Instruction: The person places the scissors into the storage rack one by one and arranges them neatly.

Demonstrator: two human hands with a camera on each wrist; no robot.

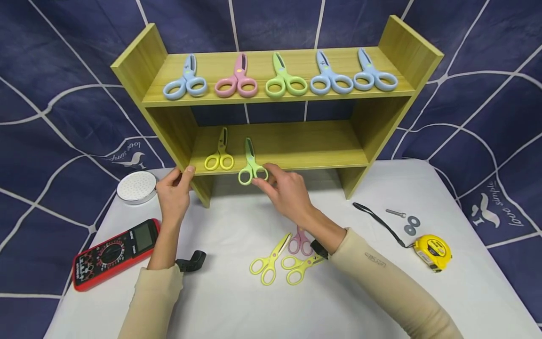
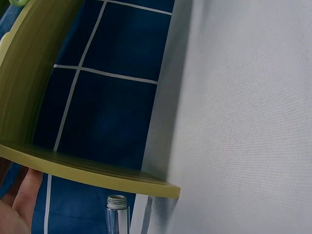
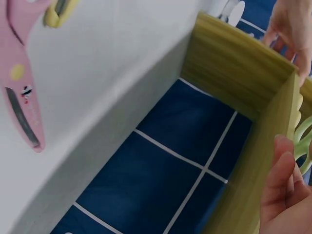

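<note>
A light green pair of scissors lies at the front edge of the lower board of a wooden two-tier shelf. My right hand pinches its handle loops; one green loop shows beside my fingers in the right wrist view. A yellow pair lies to its left on the same board. My left hand grips the shelf's left side panel, thumb at the front. Five pairs lie in a row on the top board.
On the white table in front lie two yellow pairs and a pink pair. A red multimeter, a white disc and a black clip are at the left. A yellow tape measure, bolt and washers lie at the right.
</note>
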